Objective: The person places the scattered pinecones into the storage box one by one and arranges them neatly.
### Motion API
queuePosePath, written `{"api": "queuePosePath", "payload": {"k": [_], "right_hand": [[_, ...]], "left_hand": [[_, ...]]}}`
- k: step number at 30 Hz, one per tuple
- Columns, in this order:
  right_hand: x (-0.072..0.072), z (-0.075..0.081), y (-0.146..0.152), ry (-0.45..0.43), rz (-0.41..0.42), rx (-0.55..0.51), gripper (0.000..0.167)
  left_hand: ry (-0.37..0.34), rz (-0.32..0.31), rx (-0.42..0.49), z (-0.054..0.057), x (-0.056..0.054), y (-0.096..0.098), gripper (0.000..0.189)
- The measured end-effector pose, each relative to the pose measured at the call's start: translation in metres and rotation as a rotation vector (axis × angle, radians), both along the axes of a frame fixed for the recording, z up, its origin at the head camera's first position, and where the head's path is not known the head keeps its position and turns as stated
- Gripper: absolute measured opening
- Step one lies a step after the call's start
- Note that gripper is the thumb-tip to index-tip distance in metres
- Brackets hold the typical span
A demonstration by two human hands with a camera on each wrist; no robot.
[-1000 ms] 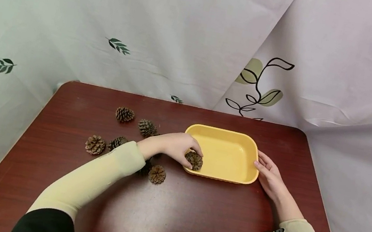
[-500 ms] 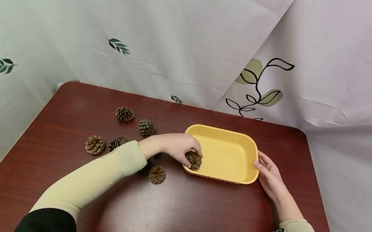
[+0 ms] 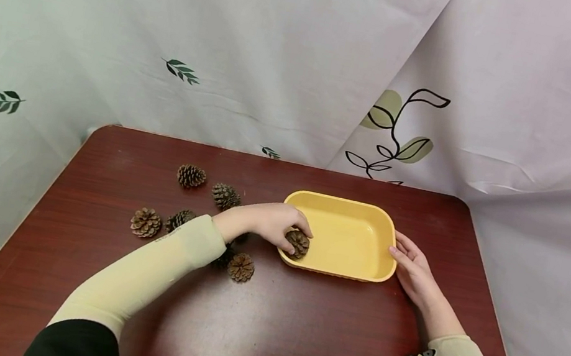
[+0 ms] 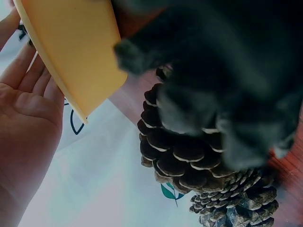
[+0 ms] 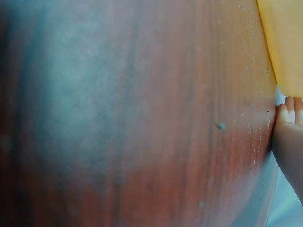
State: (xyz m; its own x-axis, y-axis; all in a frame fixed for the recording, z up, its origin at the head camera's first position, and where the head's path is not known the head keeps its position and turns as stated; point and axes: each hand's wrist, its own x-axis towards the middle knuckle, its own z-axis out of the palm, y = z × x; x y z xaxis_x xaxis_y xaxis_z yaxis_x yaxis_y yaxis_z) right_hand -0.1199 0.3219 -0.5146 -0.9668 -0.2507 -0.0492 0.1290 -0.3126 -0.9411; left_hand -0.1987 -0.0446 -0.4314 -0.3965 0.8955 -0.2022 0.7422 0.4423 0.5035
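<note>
My left hand (image 3: pixel 277 226) reaches over the left end of a yellow plastic tray (image 3: pixel 351 239) in the head view. Between thumb and fingers it grips a brown pine cone (image 3: pixel 298 245), low inside the near left corner. At the tray's opposite end, my right hand (image 3: pixel 414 272) holds the side, thumb at the rim and fingers along the outer wall. The right wrist view catches those fingertips (image 5: pixel 289 106) close against the yellow wall. Large pine cones (image 4: pixel 182 156) fill the middle of the left wrist view, partly covered by a dark blurred shape.
Several more pine cones lie left of the tray, among them one at the back (image 3: pixel 191 176), one far left (image 3: pixel 145 223) and one nearer the front (image 3: pixel 241 267). My left forearm hides some. The reddish-brown table (image 3: pixel 294 330) meets a pale curtain (image 3: pixel 263 42) behind.
The left hand and its pine cone shift only very slightly at the tray's left end. The right hand, the tray and the other pine cones stay in place.
</note>
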Motion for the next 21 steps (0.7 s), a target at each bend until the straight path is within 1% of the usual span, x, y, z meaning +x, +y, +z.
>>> {"api": "queuePosePath", "payload": {"k": [8,13,18,21], "right_hand": [[0.0,0.0,0.0,-0.002,-0.008,0.009,0.04],[0.0,0.0,0.0,-0.001,-0.004,0.012,0.04],[0.0,0.0,0.0,0.008,0.009,0.015,0.039],[0.0,0.001,0.001,0.003,0.008,0.012,0.039]], "left_hand": [[-0.01,0.01,-0.006,-0.001,0.001,0.002,0.04],[0.004,0.009,0.027,0.0,0.002,-0.002,0.04],[0.015,0.033,0.09,0.008,0.005,-0.012,0.042],[0.04,0.032,0.122,0.016,0.007,-0.021,0.041]]}}
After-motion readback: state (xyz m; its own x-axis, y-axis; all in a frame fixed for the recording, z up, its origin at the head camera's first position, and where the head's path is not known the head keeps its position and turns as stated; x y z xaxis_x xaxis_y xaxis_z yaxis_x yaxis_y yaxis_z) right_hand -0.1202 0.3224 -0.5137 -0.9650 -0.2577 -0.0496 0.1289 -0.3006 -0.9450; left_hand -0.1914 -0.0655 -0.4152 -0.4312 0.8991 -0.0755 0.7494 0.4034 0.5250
